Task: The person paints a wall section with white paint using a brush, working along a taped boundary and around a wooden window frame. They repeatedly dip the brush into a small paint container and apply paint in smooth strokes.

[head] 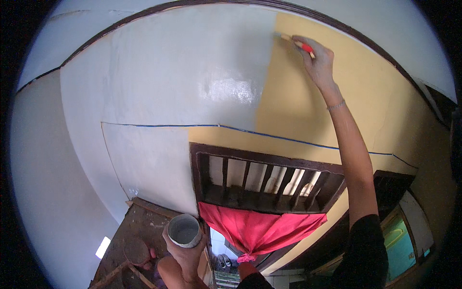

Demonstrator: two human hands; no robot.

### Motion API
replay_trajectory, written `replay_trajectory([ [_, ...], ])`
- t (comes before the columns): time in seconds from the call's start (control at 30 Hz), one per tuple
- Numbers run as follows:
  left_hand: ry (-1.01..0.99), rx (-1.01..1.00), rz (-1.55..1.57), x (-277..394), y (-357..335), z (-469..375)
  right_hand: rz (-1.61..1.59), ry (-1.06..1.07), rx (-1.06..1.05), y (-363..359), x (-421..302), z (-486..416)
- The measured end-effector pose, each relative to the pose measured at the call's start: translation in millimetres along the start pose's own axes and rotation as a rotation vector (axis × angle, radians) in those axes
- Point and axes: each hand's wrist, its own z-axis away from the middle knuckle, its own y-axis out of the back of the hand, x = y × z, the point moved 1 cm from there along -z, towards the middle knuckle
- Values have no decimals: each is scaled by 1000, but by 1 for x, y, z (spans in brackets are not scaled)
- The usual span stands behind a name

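Observation:
My right hand [316, 59], at upper right, grips a paintbrush [288, 38] with a red band on its handle. The bristles touch the wall where pale grey-white paint [173, 72] meets yellow wall [306, 97]. The pale paint shines wet near the middle. Low in the view, my left hand [184, 253] holds a cup-like container [184, 230] with grey-white smears on its rim; how much paint is inside I cannot tell. A blue cable [278, 137] runs across the wall below the brush.
Below the cable is a dark wooden vent frame [267, 153] with slats, above a knotted red curtain [260, 227]. A dark wooden surface [144, 220] lies at lower left. Shoes [223, 261] rest on the floor beyond the doorway. Dark trim [310, 13] borders the wall's top.

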Motion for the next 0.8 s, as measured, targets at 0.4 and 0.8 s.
replay_trajectory([
  [0.4,-26,47,-93,6,26,-1,155,147,51,-46,32,-80],
  [0.8,39,-3,-16,-7,24,1,205,94,-31,-65,38,-94],
])
